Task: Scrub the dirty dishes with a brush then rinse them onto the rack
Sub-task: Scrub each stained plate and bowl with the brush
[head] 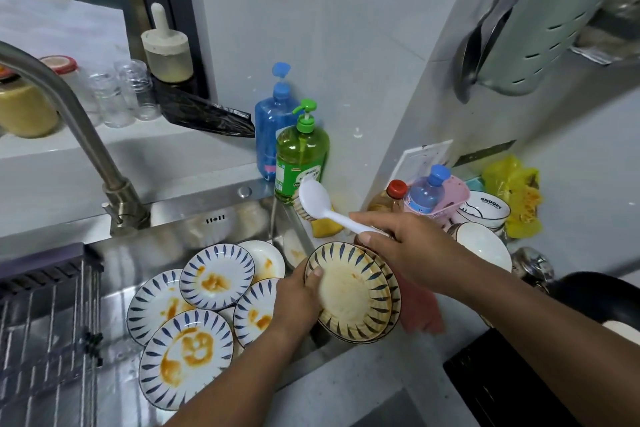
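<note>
At four o'clock of sink: left hand [298,291] gripping striped ceramic plate [349,295], right hand [398,246] clasping white plastic brush [322,204]; best scrub bristles-down, plate tilted.

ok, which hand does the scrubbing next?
Right. The right hand already grips the brush, lifted just above the plate; the left hand is occupied holding that plate's rim.

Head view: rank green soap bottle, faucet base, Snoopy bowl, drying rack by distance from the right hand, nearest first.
From the right hand, which grips the white brush:
1. Snoopy bowl, just right of the hand on the counter, and green soap bottle, up-left by the sink corner: too close to call.
2. Faucet base, far left behind the sink.
3. Drying rack, at the left edge.
</note>
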`<action>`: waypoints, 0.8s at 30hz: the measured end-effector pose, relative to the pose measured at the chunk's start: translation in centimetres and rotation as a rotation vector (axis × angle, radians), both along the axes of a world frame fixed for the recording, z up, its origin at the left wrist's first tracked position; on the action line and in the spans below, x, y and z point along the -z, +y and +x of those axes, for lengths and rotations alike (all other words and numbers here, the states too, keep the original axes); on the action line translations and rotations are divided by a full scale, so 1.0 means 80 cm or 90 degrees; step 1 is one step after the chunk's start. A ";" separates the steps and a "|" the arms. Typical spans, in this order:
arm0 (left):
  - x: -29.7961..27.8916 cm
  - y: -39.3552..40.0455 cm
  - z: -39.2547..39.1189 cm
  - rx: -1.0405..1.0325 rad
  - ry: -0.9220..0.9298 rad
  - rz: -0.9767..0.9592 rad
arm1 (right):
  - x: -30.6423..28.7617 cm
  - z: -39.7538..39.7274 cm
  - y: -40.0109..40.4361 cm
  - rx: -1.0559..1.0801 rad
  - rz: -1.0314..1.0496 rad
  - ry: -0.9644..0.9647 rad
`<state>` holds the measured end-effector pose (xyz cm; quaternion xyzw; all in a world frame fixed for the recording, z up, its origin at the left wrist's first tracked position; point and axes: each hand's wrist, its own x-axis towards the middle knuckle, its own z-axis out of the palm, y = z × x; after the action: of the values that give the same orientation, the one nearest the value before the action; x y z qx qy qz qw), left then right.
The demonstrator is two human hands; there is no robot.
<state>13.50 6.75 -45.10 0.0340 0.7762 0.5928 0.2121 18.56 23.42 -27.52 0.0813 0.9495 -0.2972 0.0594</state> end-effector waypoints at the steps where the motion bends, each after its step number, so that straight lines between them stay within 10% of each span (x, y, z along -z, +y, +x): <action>1: 0.001 0.002 0.000 0.001 0.001 -0.005 | 0.002 -0.001 0.002 0.000 0.000 -0.002; 16: 0.024 0.017 -0.004 0.270 0.070 -0.367 | 0.025 -0.024 0.000 -0.034 -0.007 -0.013; 24: 0.069 -0.059 -0.054 -0.296 -0.258 -0.044 | 0.054 -0.058 -0.027 -0.071 -0.042 -0.030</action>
<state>9.19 2.00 -50.58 -0.2705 0.7245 0.5936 0.2224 13.93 21.24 -31.86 0.0333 0.9406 -0.3224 0.1012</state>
